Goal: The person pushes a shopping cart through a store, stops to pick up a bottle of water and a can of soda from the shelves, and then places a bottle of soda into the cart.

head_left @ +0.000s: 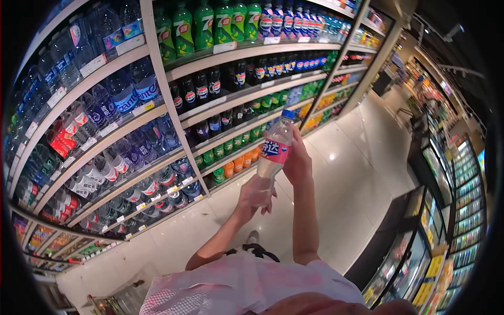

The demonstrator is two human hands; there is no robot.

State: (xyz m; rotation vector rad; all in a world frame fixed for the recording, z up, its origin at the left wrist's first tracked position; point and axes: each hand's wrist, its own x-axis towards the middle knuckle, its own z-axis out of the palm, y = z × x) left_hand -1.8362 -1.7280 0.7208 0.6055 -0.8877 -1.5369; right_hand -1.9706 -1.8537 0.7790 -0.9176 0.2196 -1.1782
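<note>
A clear plastic soda bottle (274,152) with a pink label and a blue cap is held up in front of me, tilted slightly, its cap end upward. My right hand (298,160) wraps its upper part from the right side, near the label. Under and around the bottle's lower end is my left hand (255,194), seen partly through the clear plastic, fingers curled at the base. Some fingers of both hands are hidden behind the bottle.
Drink shelves (231,98) fill the left and centre, with green soda bottles (205,23), cola bottles (202,86) and water bottles (126,94). A pale tiled floor (346,173) runs along them. Glass-fronted cooler cases (404,252) stand at the right. A shopping cart (118,302) is at lower left.
</note>
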